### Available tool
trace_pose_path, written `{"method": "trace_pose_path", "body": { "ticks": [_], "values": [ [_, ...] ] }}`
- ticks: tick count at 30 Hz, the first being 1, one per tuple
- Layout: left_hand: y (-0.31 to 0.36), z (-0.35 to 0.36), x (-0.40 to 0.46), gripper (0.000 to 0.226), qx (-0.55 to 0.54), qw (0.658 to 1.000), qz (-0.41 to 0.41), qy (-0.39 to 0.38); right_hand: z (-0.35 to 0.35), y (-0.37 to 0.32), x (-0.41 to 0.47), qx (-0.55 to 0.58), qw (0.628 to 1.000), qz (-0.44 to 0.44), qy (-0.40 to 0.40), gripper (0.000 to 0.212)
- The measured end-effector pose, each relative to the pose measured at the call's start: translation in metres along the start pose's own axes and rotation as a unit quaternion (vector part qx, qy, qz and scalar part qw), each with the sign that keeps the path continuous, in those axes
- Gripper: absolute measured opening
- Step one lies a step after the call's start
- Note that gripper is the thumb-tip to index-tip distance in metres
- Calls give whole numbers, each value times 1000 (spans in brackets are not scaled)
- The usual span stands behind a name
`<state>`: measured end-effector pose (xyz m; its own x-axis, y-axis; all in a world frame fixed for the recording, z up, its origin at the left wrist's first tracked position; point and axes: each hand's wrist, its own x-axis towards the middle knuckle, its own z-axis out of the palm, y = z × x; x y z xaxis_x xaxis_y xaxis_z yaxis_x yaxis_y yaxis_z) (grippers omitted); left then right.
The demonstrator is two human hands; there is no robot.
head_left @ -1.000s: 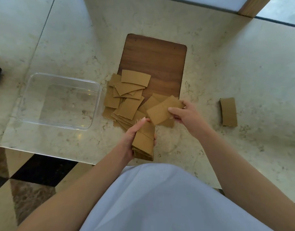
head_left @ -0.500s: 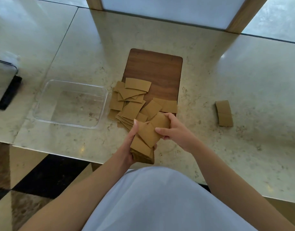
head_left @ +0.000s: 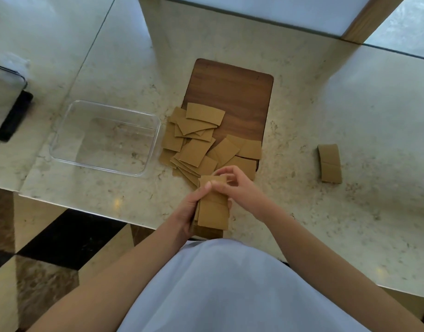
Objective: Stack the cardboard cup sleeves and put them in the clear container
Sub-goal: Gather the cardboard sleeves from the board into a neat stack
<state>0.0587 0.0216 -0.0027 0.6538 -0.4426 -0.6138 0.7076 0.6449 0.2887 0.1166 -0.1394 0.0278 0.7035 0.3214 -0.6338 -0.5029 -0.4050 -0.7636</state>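
Note:
My left hand [head_left: 190, 209] grips a stack of brown cardboard cup sleeves [head_left: 213, 213] near the counter's front edge, thumb laid over the top. My right hand [head_left: 239, 188] rests on the far end of that stack, fingers curled against the top sleeve. Just beyond lies a loose pile of several flat sleeves [head_left: 196, 142], partly on a dark wooden board [head_left: 232, 92]. The clear container [head_left: 62, 142] stands empty to the pile's left. One single sleeve [head_left: 329, 163] lies apart at the right.
The marble counter [head_left: 338, 97] ends close to my body, with a checkered floor below at the left. A dark device with a clear cover [head_left: 5, 101] sits at the far left edge. A wooden post [head_left: 371, 17] rises at the back right.
My right hand has brought the sleeve it picked from the pile onto the stack in my left hand. The sleeve now lies lined up on top. The camera view has shifted.

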Motion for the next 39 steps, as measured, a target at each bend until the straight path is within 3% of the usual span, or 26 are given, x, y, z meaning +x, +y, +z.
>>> {"method": "trace_pose_path", "body": {
  "ticks": [2, 4, 10, 13, 17, 20, 24, 26, 29, 33, 35, 37, 39],
  "values": [
    [7, -1, 4, 97, -14, 999, 13, -34, -7, -1, 16, 95, 992, 57, 52, 43],
    [14, -2, 8, 80, -13, 998, 28, -46, -16, -1, 36, 116, 975, 110, 151, 43],
    [27, -7, 29, 75, 1, 1000, 3, 18, -21, -19, 85, -31, 938, 145, 313, 64],
    [29, -9, 39, 78, -11, 999, -9, 35, -15, -34, 106, -73, 934, 121, 328, 69],
    [32, -13, 49, 74, -29, 999, -18, 41, -8, -32, 117, -97, 939, 110, 313, 42],
    [37, -16, 53, 76, -24, 999, -20, 41, -6, -28, 116, -147, 940, 101, 290, 59],
    [32, -22, 52, 74, -15, 999, -27, 34, -7, -31, 120, -186, 936, 102, 282, 56],
    [29, -22, 50, 75, -19, 999, -21, 40, -12, -31, 120, -162, 943, 90, 277, 47],
    [30, -18, 46, 78, -4, 999, -15, 45, -29, -32, 108, -34, 952, 50, 301, 28],
    [31, -10, 40, 69, 10, 1000, -19, 9, -72, -46, 64, 137, 887, -15, 441, 11],
    [29, -4, 40, 70, 19, 999, -25, -8, -86, -49, 39, 187, 912, -16, 365, 8],
    [23, 10, 42, 76, 61, 997, -38, -12, -92, -45, 10, 211, 954, 9, 213, 10],
    [21, 26, 45, 90, 111, 992, -62, -5, -86, -41, -10, 133, 983, 37, 123, 17]
  ]
}}
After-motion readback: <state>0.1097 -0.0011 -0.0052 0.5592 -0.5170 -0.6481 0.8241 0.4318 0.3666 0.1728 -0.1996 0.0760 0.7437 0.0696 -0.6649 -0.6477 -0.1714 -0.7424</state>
